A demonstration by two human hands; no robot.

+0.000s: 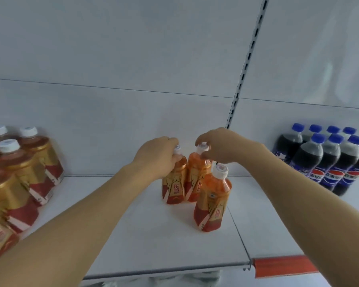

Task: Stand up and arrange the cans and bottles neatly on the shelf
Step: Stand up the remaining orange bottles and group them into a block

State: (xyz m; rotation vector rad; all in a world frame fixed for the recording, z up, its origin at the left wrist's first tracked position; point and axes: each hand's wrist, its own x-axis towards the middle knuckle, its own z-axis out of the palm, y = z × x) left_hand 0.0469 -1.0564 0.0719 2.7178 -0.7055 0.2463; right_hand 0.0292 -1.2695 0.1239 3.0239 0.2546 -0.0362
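The cola bottles (327, 160) at the far right carry the red, white and blue Pepsi globe with white Chinese characters on blue labels, while the tea bottles (212, 200) at centre show red Chinese characters too blurred to read.

Place: a shop, at a retail display shelf.
Shelf: a white metal shelf board (164, 245) under the fingers (203, 156), with a white back panel behind them.
Upright: a slotted white metal upright strip (246, 65) rising above and behind the fingers, the kind that carries adjustable shelves.
Price rail: a red plastic strip (284, 265) on the shelf's front edge, below and right of the fingers.
Stock left of the fingers: a group of identical amber tea bottles with white caps and gold-red labels (19, 177).
Stock right of the fingers: rows of dark cola bottles with blue caps (327, 158), packed together.
Stock at the fingers: three orange-tea bottles with white caps (212, 199), same brand.
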